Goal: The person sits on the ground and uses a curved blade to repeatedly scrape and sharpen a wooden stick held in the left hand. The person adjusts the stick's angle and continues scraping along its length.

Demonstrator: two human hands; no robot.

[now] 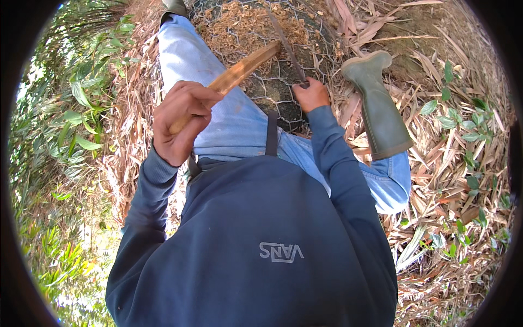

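A dark navy long-sleeved sweatshirt point(239, 201) of smooth fabric lies nearest, bearing pale-grey lettering point(281, 252) that appears upside down. The left hand point(182, 122) is curled firmly around a tan, slender wooden stick point(245, 68), whose far end is beside, perhaps touching, the long, thin, dark blade-like tool point(292, 60) closed in the right hand point(312, 96). Both extend over grey hexagonal wire mesh point(275, 80) strewn with tan, crumbly shavings point(234, 30).

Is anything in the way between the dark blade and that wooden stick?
Nothing visible: the dark blade in the right hand passes right at the far end of the wooden stick; actual contact is unclear.
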